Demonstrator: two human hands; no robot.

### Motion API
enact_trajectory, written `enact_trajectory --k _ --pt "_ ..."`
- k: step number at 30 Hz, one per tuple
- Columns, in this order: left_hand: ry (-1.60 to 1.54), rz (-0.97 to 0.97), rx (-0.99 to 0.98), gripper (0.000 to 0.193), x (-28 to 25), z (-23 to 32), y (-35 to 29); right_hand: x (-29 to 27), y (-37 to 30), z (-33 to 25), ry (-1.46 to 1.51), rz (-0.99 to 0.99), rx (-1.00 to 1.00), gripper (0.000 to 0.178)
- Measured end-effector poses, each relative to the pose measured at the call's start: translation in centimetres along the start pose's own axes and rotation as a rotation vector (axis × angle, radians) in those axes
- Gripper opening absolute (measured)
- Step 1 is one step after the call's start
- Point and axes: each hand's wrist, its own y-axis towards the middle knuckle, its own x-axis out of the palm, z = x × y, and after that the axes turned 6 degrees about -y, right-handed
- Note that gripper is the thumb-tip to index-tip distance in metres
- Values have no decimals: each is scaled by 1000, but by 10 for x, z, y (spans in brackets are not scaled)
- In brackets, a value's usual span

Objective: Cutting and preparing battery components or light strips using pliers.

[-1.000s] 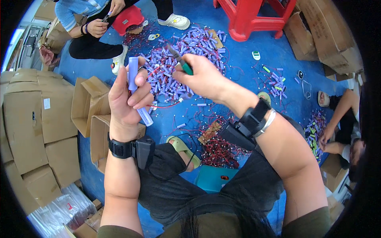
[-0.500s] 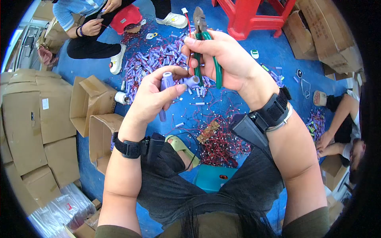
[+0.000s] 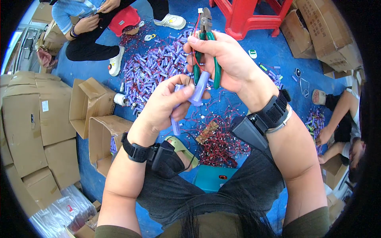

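Observation:
My right hand (image 3: pixel 230 55) is closed around green-handled cutting pliers (image 3: pixel 205 23), jaws pointing away from me. A thin red and black wire lead (image 3: pixel 195 29) with a small white connector runs along the pliers under my right thumb. My left hand (image 3: pixel 166 101) grips purple cylindrical battery cells. One battery cell (image 3: pixel 200 88) lies tilted across its fingertips, close to the plier handles. Another cell (image 3: pixel 175 126) sticks out below the palm. Whether the wire is joined to a cell cannot be made out.
A large heap of purple cells (image 3: pixel 152 67) covers the blue floor ahead. Red wire leads (image 3: pixel 220 146) lie piled before a teal stool (image 3: pixel 210 178). Open cardboard boxes (image 3: pixel 93 105) stand left, a red stool (image 3: pixel 254 20) ahead. Two people sit nearby, at far left and right.
My left hand has turned and moved slightly right and nearer to me. The cell at its fingertips now tilts upright toward the plier handles. The right hand has barely shifted.

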Motion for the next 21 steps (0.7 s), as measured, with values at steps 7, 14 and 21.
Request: enact_trajectory --k 7,14,21 --pt "-565 -90 -132 23 -3 -5 1 0 2 2 56 -303 -78 12" --pt "-276 142 -11 29 0 5 1 4 3 -3 -183 142 -250 21" --pt "-269 237 15 31 -10 8 -4 -8 -9 7 -35 161 162 23"
